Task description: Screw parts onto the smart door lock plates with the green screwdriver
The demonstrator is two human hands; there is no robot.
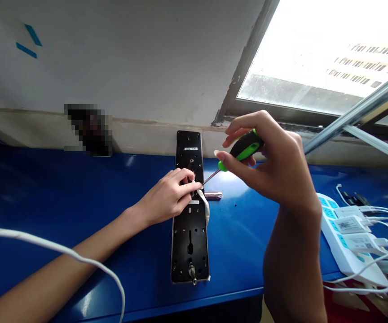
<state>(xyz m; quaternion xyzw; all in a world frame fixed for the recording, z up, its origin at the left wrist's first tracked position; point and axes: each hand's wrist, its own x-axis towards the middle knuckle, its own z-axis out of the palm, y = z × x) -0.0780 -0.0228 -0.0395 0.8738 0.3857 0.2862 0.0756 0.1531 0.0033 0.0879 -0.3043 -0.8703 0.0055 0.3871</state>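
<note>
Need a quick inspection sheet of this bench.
surface: blue bench, glossy
job's things: black lock plate, lying flat; screwdriver, green-and-black handle, tip reaching the plate
clutter: small metal cylinder beside the plate; white strip at its edge
grips: left hand on the plate; right hand holding the screwdriver
cables: white cable over the left forearm; white leads at a power strip
surroundings: wall, window

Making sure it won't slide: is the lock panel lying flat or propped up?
Lying flat: the black door-lock panel sits along the blue bench top with its whole length down, and the left hand rests on it.
</note>
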